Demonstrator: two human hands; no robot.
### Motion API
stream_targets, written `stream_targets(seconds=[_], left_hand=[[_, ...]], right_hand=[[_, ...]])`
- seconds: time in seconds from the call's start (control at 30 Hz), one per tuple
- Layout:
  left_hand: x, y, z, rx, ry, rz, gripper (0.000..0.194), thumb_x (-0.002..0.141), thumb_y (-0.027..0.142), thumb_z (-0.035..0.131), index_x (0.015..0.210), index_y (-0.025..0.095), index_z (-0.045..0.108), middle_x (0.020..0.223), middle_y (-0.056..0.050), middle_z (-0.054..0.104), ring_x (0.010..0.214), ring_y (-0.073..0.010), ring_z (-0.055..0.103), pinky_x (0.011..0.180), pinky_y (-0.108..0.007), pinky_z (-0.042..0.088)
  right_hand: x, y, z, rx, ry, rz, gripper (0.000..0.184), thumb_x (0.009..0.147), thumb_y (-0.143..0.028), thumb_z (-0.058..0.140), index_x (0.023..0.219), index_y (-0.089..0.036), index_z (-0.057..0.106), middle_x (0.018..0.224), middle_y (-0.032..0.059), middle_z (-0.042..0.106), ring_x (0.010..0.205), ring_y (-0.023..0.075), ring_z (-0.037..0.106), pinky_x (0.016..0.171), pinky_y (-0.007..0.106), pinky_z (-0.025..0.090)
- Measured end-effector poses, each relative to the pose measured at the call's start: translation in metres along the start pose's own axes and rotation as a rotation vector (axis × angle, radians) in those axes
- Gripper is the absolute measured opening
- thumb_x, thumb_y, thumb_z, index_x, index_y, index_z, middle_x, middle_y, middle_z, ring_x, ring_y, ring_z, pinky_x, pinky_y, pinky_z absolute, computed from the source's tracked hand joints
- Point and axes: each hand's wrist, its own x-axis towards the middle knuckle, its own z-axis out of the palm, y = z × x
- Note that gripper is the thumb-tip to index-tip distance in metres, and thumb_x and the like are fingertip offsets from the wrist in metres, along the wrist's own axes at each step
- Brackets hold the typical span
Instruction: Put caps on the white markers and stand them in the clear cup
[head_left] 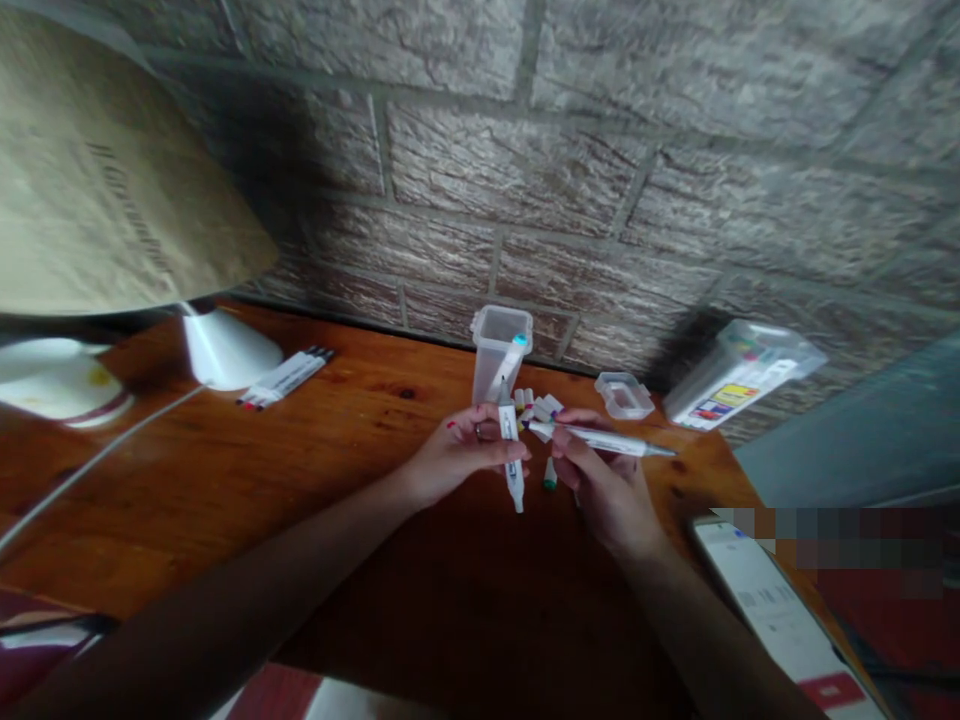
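Observation:
My left hand [465,455] is closed around an uncapped white marker [511,455], held upright with its dark tip up. Between the fingers of my right hand [607,490] lies a second white marker [604,441], held nearly level, its grey tip pointing right. Behind my left hand stands a clear plastic box [491,345], open at the top, with a blue-ended marker [514,360] leaning in it. Several loose marker caps [540,406] lie on the table between and behind my hands. A green-ended cap [550,474] sits nearer me.
A small clear lid [625,396] and a tall clear case of markers [739,380] stand right, by the brick wall [450,150]. Several markers [289,376] lie left beside a lamp [225,345]. A cup [64,380] is far left, a phone [780,600] at right.

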Motion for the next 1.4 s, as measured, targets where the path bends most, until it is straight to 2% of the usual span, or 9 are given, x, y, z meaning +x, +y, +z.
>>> stream_targets(seconds=[0.23, 0.37, 0.53, 0.63, 0.77, 0.93, 1.1, 1.27, 1.4], left_hand=[[-0.002, 0.0, 0.004, 0.039, 0.011, -0.011, 0.038, 0.07, 0.027, 0.086, 0.102, 0.015, 0.071, 0.091, -0.005, 0.075, 0.082, -0.0181, 0.07, 0.078, -0.031, 0.056], [-0.002, 0.0, 0.008, -0.001, -0.042, -0.042, 0.033, 0.072, 0.03, 0.085, 0.098, 0.015, 0.073, 0.084, -0.005, 0.075, 0.073, -0.0157, 0.07, 0.074, -0.03, 0.057], [-0.004, -0.002, 0.011, -0.036, -0.098, -0.059, 0.03, 0.077, 0.034, 0.081, 0.099, 0.015, 0.074, 0.095, -0.009, 0.077, 0.079, -0.0183, 0.073, 0.077, -0.031, 0.058], [-0.004, -0.005, 0.01, -0.018, -0.085, -0.103, 0.033, 0.078, 0.035, 0.08, 0.104, 0.015, 0.073, 0.1, -0.011, 0.077, 0.084, -0.0208, 0.074, 0.08, -0.033, 0.059], [-0.004, -0.004, 0.01, -0.021, -0.068, -0.121, 0.03, 0.079, 0.033, 0.079, 0.102, 0.015, 0.074, 0.095, -0.01, 0.077, 0.083, -0.0217, 0.075, 0.081, -0.034, 0.059], [-0.004, -0.002, 0.011, -0.033, -0.102, -0.117, 0.031, 0.079, 0.034, 0.078, 0.105, 0.016, 0.075, 0.093, -0.01, 0.077, 0.079, -0.0217, 0.075, 0.078, -0.033, 0.059], [-0.004, -0.002, 0.01, -0.046, -0.107, -0.122, 0.033, 0.079, 0.035, 0.079, 0.105, 0.016, 0.074, 0.091, -0.01, 0.077, 0.081, -0.0218, 0.075, 0.076, -0.032, 0.059], [-0.005, -0.006, 0.009, -0.056, -0.135, -0.128, 0.029, 0.082, 0.033, 0.076, 0.104, 0.015, 0.073, 0.093, -0.011, 0.078, 0.081, -0.0227, 0.075, 0.08, -0.035, 0.059], [-0.007, -0.005, 0.009, -0.074, -0.165, -0.133, 0.025, 0.082, 0.029, 0.077, 0.101, 0.014, 0.072, 0.097, -0.012, 0.077, 0.083, -0.0229, 0.076, 0.079, -0.034, 0.059]], right_hand=[[-0.003, -0.002, -0.005, -0.065, 0.038, 0.033, 0.023, 0.08, -0.039, 0.076, 0.096, -0.024, 0.07, 0.068, -0.0029, 0.057, 0.049, 0.0086, 0.039, 0.043, 0.023, 0.03], [-0.005, -0.004, -0.003, -0.065, 0.017, 0.018, 0.021, 0.081, -0.038, 0.076, 0.095, -0.025, 0.069, 0.068, -0.0032, 0.059, 0.049, 0.0086, 0.042, 0.044, 0.022, 0.034], [-0.006, -0.008, 0.004, -0.14, 0.008, 0.003, 0.023, 0.079, -0.041, 0.077, 0.091, -0.024, 0.067, 0.063, -0.0036, 0.059, 0.047, 0.009, 0.044, 0.042, 0.023, 0.039], [-0.007, -0.011, 0.006, -0.198, 0.029, -0.016, 0.024, 0.078, -0.043, 0.076, 0.087, -0.024, 0.066, 0.066, -0.0024, 0.059, 0.048, 0.01, 0.047, 0.042, 0.024, 0.043], [-0.01, -0.014, 0.012, -0.261, 0.035, -0.086, 0.022, 0.078, -0.042, 0.077, 0.085, -0.026, 0.065, 0.07, -0.0007, 0.061, 0.05, 0.0121, 0.052, 0.045, 0.027, 0.048], [-0.011, -0.015, 0.013, -0.304, 0.074, -0.137, 0.02, 0.079, -0.042, 0.076, 0.086, -0.026, 0.065, 0.073, 0.0006, 0.063, 0.05, 0.0122, 0.052, 0.043, 0.027, 0.047], [-0.01, -0.014, 0.009, -0.293, 0.066, -0.109, 0.019, 0.081, -0.041, 0.075, 0.088, -0.026, 0.066, 0.074, 0.0008, 0.064, 0.05, 0.0117, 0.051, 0.043, 0.026, 0.045], [-0.009, -0.011, 0.01, -0.304, 0.061, -0.089, 0.021, 0.081, -0.042, 0.074, 0.088, -0.025, 0.065, 0.072, 0.0009, 0.064, 0.051, 0.0129, 0.053, 0.043, 0.026, 0.045], [0.002, -0.008, -0.005, -0.447, 0.231, -0.176, 0.021, 0.08, -0.039, 0.075, 0.083, -0.021, 0.066, 0.071, 0.0013, 0.065, 0.055, 0.0133, 0.056, 0.048, 0.026, 0.046]])
